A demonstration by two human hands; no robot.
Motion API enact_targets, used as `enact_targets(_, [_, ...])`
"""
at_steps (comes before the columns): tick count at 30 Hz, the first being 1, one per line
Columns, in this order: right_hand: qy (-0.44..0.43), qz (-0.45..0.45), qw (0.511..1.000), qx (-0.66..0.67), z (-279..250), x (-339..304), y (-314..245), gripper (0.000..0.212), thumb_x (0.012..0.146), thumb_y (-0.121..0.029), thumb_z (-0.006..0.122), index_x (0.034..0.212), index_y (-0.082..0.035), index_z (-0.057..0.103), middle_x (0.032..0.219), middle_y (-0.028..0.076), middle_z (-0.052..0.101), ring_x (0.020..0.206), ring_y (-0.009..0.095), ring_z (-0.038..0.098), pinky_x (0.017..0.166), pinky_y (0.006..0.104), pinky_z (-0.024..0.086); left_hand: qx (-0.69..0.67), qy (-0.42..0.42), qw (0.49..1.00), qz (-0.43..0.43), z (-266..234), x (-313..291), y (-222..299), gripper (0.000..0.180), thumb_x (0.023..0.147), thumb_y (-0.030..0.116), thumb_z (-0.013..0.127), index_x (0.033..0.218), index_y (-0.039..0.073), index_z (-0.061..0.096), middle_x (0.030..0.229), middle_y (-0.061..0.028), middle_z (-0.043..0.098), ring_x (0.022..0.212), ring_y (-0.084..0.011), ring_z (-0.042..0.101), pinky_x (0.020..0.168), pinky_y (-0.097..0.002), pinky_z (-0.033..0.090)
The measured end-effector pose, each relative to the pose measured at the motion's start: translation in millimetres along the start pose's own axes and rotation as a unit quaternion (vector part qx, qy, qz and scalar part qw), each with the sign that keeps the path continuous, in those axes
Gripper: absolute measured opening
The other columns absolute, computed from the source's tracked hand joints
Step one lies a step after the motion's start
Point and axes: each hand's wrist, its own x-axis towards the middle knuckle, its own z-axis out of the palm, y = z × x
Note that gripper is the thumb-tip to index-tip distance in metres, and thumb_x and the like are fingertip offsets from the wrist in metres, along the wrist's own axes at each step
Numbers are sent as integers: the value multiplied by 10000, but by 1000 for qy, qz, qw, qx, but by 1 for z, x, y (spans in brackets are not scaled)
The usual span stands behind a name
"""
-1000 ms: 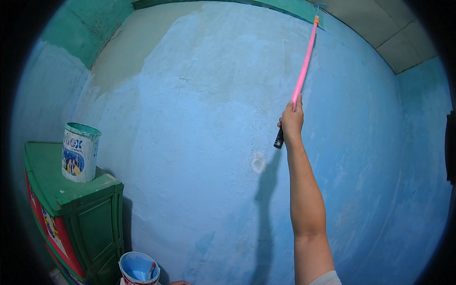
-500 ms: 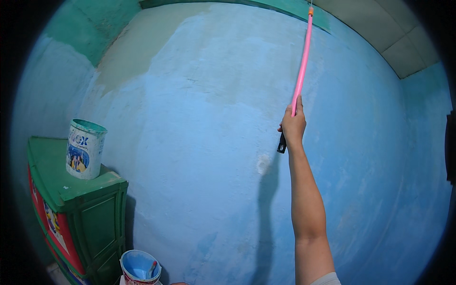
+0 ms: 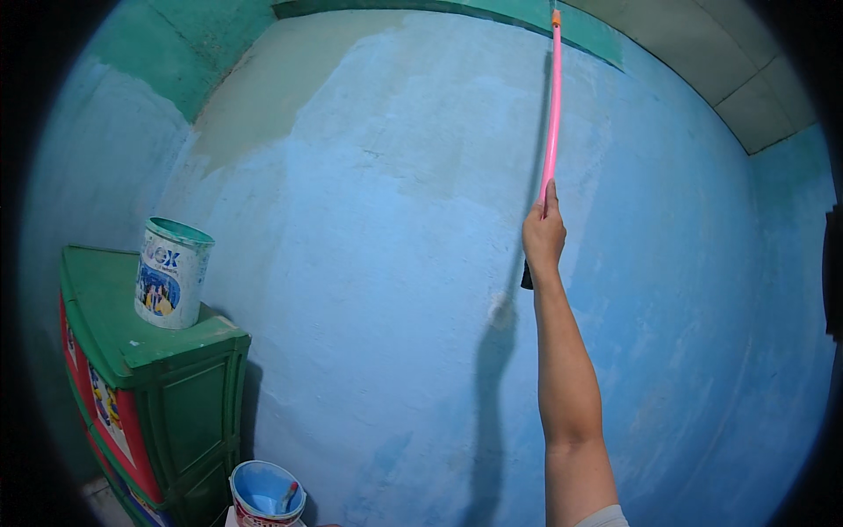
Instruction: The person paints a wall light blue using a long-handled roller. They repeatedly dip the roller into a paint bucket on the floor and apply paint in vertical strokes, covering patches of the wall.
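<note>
Right hand: this hand point(image 3: 544, 237) is gripping the pink pole point(image 3: 555, 105) near its black end point(image 3: 526, 277); fingers are wrapping right round it
Left hand: not showing in view, so I can't tell what it's doing
Pole: running up from the right hand to an orange collar point(image 3: 556, 19) by the green strip point(image 3: 593, 42); the tip beyond is getting lost at the frame edge
Blue wall: most of the wall point(image 3: 395, 290) is wearing blue; looking deeper right of the hand, paler and patchier to its left; I'm guessing well past halfway
Bare bit: a grey-green patch point(image 3: 263, 114) is showing up and left of the hand; probably needing cover
Bucket: the bucket point(image 3: 235, 494) is sitting low and left of the hand, holding blue paint plus a brush point(image 3: 290, 494); level's unclear
Can: the white can point(image 3: 167, 294) is standing on a green cabinet point(image 3: 198, 422) left of the hand; green's coating its inner rim, contents staying hidden
</note>
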Motion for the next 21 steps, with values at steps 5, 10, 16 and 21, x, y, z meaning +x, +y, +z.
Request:
enact_targets(5, [11, -45, 999, -28, 8, 13, 9, 470, 989, -218, 427, 1457, -177, 439, 865, 204, 655, 835, 364, 640, 775, 472, 492, 3, 11, 1000, -7, -4, -4, -4, 295, 1007, 281, 543, 993, 7, 651, 812, -54, 680, 695, -106, 590, 639, -265, 486])
enact_targets(10, [10, -48, 997, -63, 5, 22, 13, 468, 984, -213, 445, 1451, -187, 449, 929, 198, 646, 898, 361, 631, 811, 469, 494, 17, 1, 1000, -11, -7, -12, 11, 297, 1010, 279, 535, 1015, 5, 650, 818, -54, 679, 692, -106, 590, 639, -267, 488])
enact_targets(16, [12, -36, 994, -105, 4, 35, 23, 464, 988, -217, 447, 1452, -231, 451, 994, 163, 629, 935, 331, 620, 839, 449, 497, 16, 6, 1000, -14, -8, -16, 10, 298, 1012, 279, 529, 1027, 5, 646, 822, -56, 680, 693, -110, 595, 640, -270, 490])
enact_targets(21, [-1, -10, 992, -128, -6, 29, 27, 475, 993, -205, 442, 1464, -258, 431, 985, 135, 595, 907, 303, 619, 825, 432, 500, 20, -2, 1000, -23, -10, -14, 0, 302, 1013, 280, 523, 1040, 5, 646, 835, -58, 685, 706, -111, 597, 643, -272, 490])
